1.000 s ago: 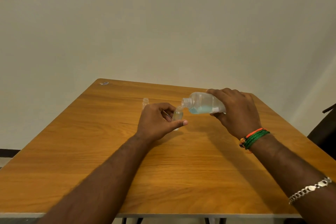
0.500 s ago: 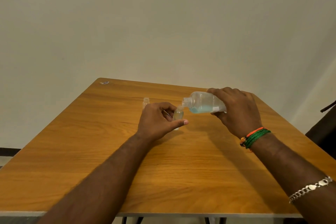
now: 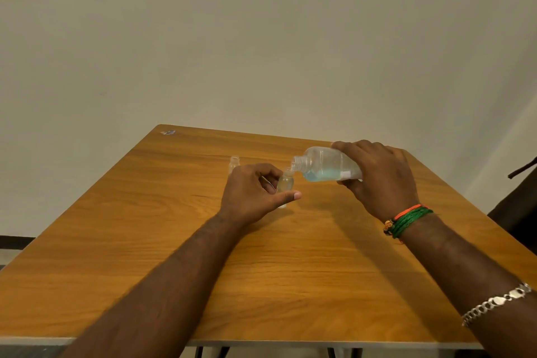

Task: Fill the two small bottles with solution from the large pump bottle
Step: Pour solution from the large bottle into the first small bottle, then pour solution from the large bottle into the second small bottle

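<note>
My right hand (image 3: 377, 177) grips the large clear bottle (image 3: 322, 164), which lies tipped on its side with its open neck pointing left; pale blue solution pools in its lower half. No pump is on it. Its mouth sits just above the neck of a small clear bottle (image 3: 286, 183) that stands upright on the table. My left hand (image 3: 252, 193) holds that small bottle between thumb and fingers. A second small clear bottle (image 3: 234, 162) stands upright behind my left hand, partly hidden by it.
The wooden table (image 3: 174, 241) runs to a plain wall at the back. A small scrap of wrapper (image 3: 168, 132) lies at the far left corner. A dark chair edge (image 3: 517, 209) shows at the right.
The large bottle has tipped a little further toward the small bottle's neck. Both hands stay almost where they were.
</note>
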Demonstrator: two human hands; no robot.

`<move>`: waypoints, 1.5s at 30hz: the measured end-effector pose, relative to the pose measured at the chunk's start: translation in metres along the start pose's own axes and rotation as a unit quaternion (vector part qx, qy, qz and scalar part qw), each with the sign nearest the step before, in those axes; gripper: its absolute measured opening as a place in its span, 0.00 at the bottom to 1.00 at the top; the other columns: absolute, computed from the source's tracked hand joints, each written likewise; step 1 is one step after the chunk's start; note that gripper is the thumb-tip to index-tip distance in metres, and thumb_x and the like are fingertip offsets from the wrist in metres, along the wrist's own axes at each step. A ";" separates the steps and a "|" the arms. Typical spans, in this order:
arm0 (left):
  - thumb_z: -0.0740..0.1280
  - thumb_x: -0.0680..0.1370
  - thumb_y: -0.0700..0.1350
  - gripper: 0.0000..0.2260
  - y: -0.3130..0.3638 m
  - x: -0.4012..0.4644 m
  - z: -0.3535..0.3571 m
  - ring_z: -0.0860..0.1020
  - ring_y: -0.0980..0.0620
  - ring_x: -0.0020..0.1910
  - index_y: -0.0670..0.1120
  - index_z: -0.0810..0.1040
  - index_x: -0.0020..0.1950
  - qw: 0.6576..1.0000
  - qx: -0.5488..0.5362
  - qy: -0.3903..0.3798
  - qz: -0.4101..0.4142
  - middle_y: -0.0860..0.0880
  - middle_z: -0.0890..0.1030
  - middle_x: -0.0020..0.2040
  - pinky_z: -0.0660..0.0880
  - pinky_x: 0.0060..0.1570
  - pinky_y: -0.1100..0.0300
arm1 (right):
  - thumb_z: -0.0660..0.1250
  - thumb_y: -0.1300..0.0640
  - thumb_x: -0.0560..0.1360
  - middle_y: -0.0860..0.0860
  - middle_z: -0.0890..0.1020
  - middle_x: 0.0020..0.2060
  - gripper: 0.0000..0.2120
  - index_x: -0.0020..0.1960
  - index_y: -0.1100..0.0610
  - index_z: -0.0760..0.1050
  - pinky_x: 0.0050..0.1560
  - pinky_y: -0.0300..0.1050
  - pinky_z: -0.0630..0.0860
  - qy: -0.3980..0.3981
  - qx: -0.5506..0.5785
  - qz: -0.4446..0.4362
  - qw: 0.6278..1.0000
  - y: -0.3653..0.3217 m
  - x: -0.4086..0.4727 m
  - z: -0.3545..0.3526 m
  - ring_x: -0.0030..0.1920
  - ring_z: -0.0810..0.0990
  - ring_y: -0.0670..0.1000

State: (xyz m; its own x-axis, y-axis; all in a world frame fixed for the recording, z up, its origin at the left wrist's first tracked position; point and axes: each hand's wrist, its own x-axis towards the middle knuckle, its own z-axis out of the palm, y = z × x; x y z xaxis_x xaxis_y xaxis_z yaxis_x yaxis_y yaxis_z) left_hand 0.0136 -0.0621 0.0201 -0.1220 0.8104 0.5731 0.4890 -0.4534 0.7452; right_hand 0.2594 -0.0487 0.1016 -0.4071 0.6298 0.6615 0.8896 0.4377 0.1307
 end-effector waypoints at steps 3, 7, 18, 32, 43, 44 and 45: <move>0.85 0.64 0.61 0.18 -0.001 0.000 0.000 0.84 0.54 0.37 0.57 0.85 0.47 1.000 -0.004 -0.001 -0.002 0.56 0.86 0.39 0.84 0.39 0.55 | 0.81 0.52 0.65 0.49 0.83 0.55 0.32 0.67 0.47 0.74 0.56 0.56 0.72 0.003 0.003 0.001 1.000 0.000 -0.001 0.002 0.54 0.80 0.56; 0.85 0.64 0.61 0.18 -0.001 0.000 0.001 0.84 0.54 0.38 0.58 0.85 0.47 1.000 -0.011 -0.002 -0.007 0.56 0.86 0.39 0.84 0.38 0.55 | 0.82 0.52 0.65 0.49 0.83 0.55 0.33 0.67 0.47 0.74 0.55 0.56 0.73 0.003 0.016 0.006 1.000 0.000 -0.002 0.004 0.55 0.80 0.55; 0.84 0.65 0.63 0.21 -0.005 0.003 0.002 0.84 0.57 0.39 0.53 0.88 0.50 0.998 0.003 0.020 -0.056 0.57 0.87 0.42 0.83 0.38 0.59 | 0.79 0.42 0.65 0.45 0.83 0.54 0.32 0.65 0.46 0.73 0.45 0.45 0.78 0.054 0.269 0.135 0.952 -0.003 0.002 0.026 0.50 0.81 0.47; 0.86 0.64 0.59 0.21 -0.020 0.004 0.011 0.84 0.61 0.39 0.53 0.86 0.50 0.994 0.034 0.008 -0.100 0.57 0.85 0.44 0.82 0.38 0.62 | 0.83 0.51 0.64 0.38 0.82 0.45 0.24 0.55 0.46 0.75 0.41 0.34 0.81 0.156 0.462 0.336 0.806 0.005 -0.004 0.087 0.45 0.82 0.35; 0.83 0.66 0.63 0.24 -0.001 0.037 0.024 0.80 0.58 0.46 0.51 0.87 0.55 0.975 0.182 -0.040 -0.121 0.59 0.85 0.51 0.73 0.38 0.60 | 0.83 0.47 0.62 0.42 0.83 0.49 0.29 0.58 0.49 0.75 0.40 0.28 0.78 0.165 0.473 0.329 0.800 0.005 -0.013 0.094 0.47 0.81 0.31; 0.84 0.66 0.63 0.24 0.000 0.043 0.027 0.81 0.58 0.47 0.50 0.87 0.54 0.974 0.184 -0.044 -0.126 0.59 0.84 0.51 0.74 0.39 0.60 | 0.83 0.47 0.62 0.42 0.83 0.49 0.29 0.58 0.48 0.75 0.40 0.28 0.78 0.164 0.474 0.330 0.800 0.006 -0.013 0.094 0.47 0.81 0.31; 0.84 0.66 0.62 0.23 0.001 0.047 0.030 0.81 0.58 0.47 0.50 0.87 0.53 0.973 0.186 -0.047 -0.132 0.58 0.84 0.50 0.74 0.39 0.60 | 0.83 0.48 0.62 0.42 0.84 0.49 0.29 0.58 0.48 0.75 0.40 0.29 0.79 0.161 0.474 0.331 0.800 0.007 -0.013 0.094 0.47 0.81 0.31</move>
State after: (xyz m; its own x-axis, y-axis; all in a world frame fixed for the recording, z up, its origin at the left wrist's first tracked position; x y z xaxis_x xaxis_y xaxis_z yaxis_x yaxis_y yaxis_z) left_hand 0.0340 -0.0134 0.0378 -0.2135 0.9188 0.3321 0.7320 -0.0747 0.6772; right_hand 0.2514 0.0065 0.0250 0.2991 0.7937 0.5297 0.2686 0.4626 -0.8449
